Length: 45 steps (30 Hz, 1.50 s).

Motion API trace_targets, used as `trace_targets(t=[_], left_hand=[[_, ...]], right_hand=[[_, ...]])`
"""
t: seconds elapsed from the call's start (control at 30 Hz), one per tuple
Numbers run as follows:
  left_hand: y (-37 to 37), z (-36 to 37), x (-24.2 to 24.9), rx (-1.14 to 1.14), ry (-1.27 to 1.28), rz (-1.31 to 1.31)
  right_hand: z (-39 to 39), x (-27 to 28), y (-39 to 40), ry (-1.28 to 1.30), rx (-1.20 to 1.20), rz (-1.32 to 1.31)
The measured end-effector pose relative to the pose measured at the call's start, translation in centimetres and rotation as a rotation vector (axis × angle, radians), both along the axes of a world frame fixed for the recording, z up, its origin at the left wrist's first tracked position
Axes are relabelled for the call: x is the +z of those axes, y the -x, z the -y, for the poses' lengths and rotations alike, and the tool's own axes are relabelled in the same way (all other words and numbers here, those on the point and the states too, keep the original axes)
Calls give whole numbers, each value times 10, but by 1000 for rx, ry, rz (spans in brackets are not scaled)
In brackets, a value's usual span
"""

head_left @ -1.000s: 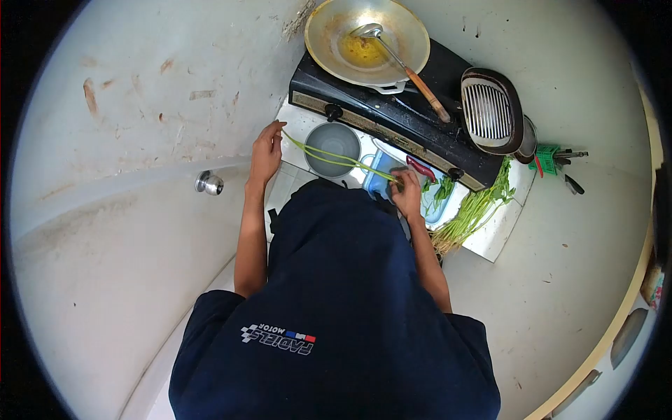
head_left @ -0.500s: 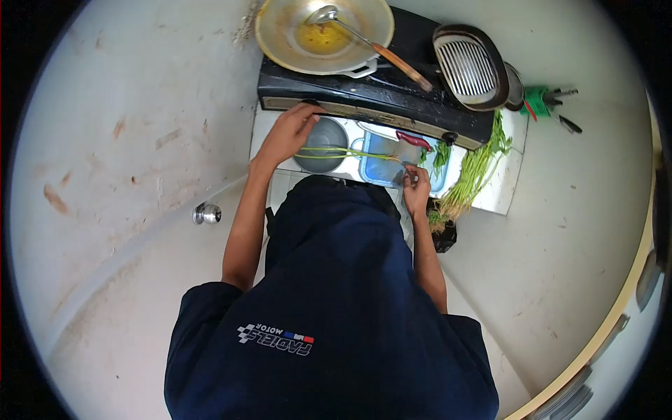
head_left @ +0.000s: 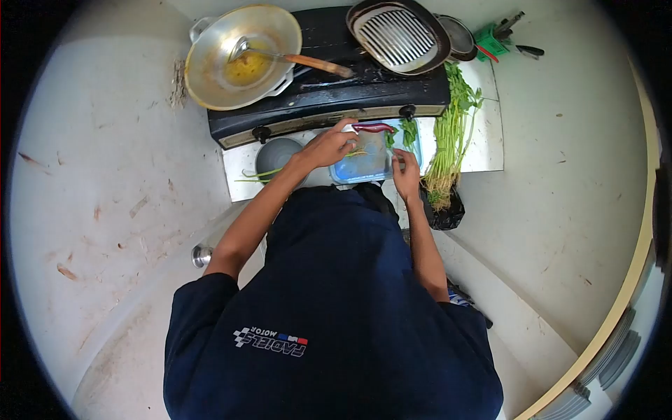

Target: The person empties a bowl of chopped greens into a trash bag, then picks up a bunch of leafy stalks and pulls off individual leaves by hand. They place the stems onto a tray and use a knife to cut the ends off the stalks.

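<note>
My left hand (head_left: 330,147) is over the left part of the blue tray (head_left: 360,171), fingers apart, its fingertips by the pale end of a long dark red object (head_left: 374,128). Thin green stems (head_left: 260,176) run beneath that hand; their pale ends show just right of it, and their other ends cross the grey bowl (head_left: 276,155). At the tray's right side is my right hand (head_left: 406,176), thumb and fingers apart, nothing visible between them. Green leaves (head_left: 408,133) lie just above its fingers. Whether my left hand touches the stems is hidden.
Behind the tray stands a black stove (head_left: 325,94) with a wide pan (head_left: 199,80) holding a ladle (head_left: 318,64) and a ridged grill pan (head_left: 399,42). A bunch of green stalks (head_left: 448,140) lies at right, above a black bag (head_left: 451,213). A green holder (head_left: 490,42) contains utensils.
The view has shifted, so the stove and tray appear further left. My left hand has moved right, from the bowl to the dark red object. My right hand's fingers have moved off the stem ends.
</note>
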<state>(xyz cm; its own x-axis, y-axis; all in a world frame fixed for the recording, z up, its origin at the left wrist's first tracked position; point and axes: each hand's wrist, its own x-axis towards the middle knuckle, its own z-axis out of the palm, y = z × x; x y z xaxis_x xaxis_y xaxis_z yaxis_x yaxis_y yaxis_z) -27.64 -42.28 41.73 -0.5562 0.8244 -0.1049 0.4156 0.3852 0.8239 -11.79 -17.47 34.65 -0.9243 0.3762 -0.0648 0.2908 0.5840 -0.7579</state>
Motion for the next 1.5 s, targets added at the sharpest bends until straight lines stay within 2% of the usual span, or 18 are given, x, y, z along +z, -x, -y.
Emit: trace_targets(t=[0.07, 0.17, 0.2, 0.3, 0.33, 0.57, 0.73, 0.87, 1.03, 1.17, 1.27, 1.37, 1.47, 1.5], left_hand=[[4, -23, -10, -76, 92, 10], [4, -55, -47, -87, 102, -62], [3, -65, -43, -74, 171, -40], [-2, -89, -36, -22, 285, -42], [-2, -91, -48, -36, 232, -139], [-12, -114, -56, 63, 159, -176], [-18, -121, -56, 97, 272, -323], [-23, -120, -54, 127, 259, -378], [-29, -120, -60, 182, 260, -369], [-38, -121, -52, 234, 388, -433], [-42, -118, -57, 226, 407, -452], [-42, -111, -65, 207, 376, -463], [-42, -107, -70, 205, 361, -462], [-43, -106, -71, 213, 356, -447]], right_hand=[[-8, 13, 12, 95, 48, 36], [-23, -4, 19, -106, 224, -43], [-27, -4, 22, -67, 266, 53], [-29, -12, 33, -84, 309, 37], [-32, -14, 37, -51, 331, 44], [-48, -22, 41, 55, 375, 33], [-62, -35, 38, 46, 400, 73], [-70, -42, 42, 52, 453, 74], [-70, -32, 49, 32, 559, 131], [-73, -29, 53, -44, 631, 125], [-77, -32, 54, -66, 636, 77], [-82, -11, 55, -30, 581, 77], [-84, -1, 65, 36, 579, 214], [-83, 4, 68, 34, 562, 176]])
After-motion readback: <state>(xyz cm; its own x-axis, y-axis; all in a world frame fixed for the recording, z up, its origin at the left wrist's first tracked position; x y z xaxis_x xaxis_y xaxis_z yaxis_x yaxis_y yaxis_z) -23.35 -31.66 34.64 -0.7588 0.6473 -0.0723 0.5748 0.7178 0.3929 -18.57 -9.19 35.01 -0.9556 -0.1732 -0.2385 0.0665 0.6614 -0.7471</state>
